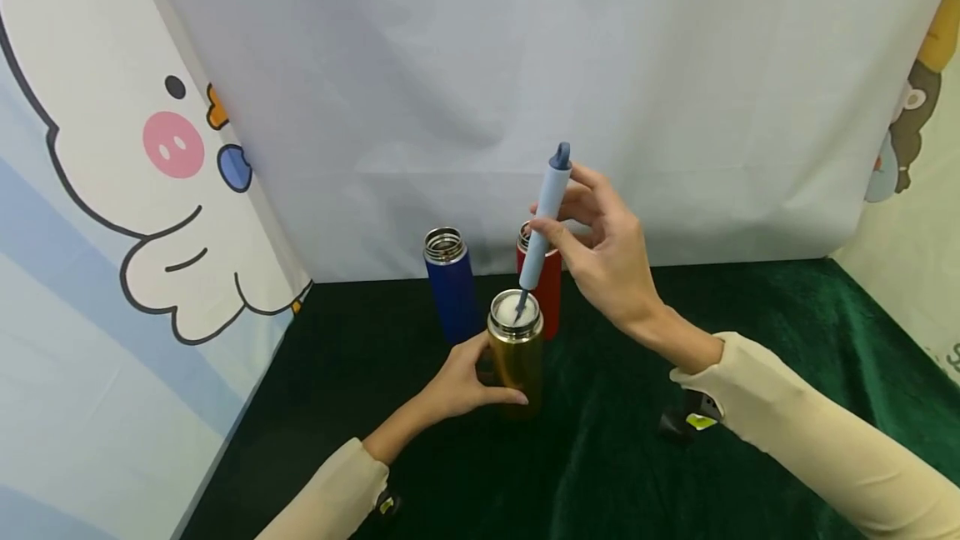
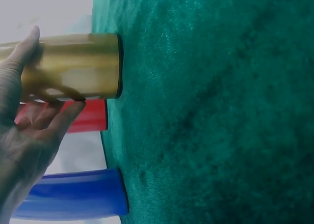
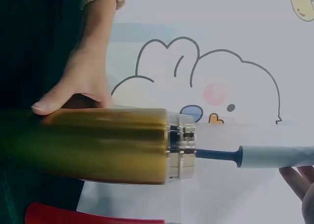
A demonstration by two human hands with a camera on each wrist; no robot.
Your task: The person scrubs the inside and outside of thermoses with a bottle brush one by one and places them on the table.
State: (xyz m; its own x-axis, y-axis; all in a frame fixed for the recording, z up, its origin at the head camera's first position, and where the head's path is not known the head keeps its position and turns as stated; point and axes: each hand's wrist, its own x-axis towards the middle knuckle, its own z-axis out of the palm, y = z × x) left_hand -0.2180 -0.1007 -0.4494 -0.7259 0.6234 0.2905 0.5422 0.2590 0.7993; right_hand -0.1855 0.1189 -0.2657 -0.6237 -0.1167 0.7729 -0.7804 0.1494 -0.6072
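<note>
A gold metal bottle (image 1: 519, 367) without a lid stands on the green cloth. My left hand (image 1: 459, 383) holds it round the body, thumb on the near side. In the left wrist view the fingers curl against the gold wall (image 2: 88, 67). My right hand (image 1: 611, 261) pinches the light-blue handle of a bottle brush (image 1: 552, 192) between thumb and fingers. The brush leans slightly, its thin dark stem entering the bottle's mouth. White, sponge-like material (image 1: 509, 309) fills the opening around the stem. From the right wrist, the stem runs straight into the steel neck (image 3: 181, 145).
Behind the gold bottle stand an open blue bottle (image 1: 452, 294) at the left and a red bottle (image 1: 551, 298), partly hidden by the brush and the gold bottle. Pale curtain (image 1: 360, 107) hangs along the back; a panel with cartoon figures (image 1: 97, 148) rises at the left.
</note>
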